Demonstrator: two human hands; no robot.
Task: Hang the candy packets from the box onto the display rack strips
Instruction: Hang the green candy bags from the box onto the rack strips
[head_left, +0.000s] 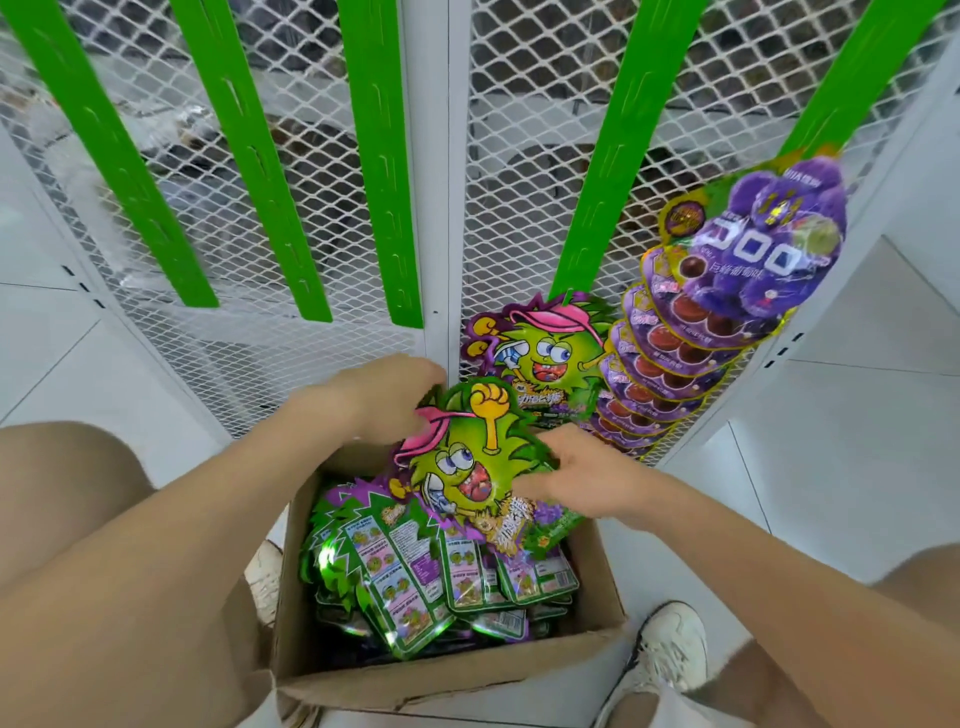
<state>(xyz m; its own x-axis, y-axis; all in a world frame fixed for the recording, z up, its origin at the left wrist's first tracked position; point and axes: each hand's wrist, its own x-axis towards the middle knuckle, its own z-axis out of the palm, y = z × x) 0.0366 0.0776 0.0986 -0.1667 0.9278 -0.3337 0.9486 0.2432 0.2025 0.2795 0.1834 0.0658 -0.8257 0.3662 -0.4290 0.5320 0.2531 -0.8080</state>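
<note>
While packet (467, 467) hovers over box (452, 670), right hand (576, 470) grip pinches it; left hand (384, 400) grip hidden (cannot tell).

You've got glossy foil-plastic candy pkts (400, 587) in a matt brown cardboard box (441, 675). Strips (379, 156): smooth green plastic; mesh (519, 130): white-coated metal.
</note>
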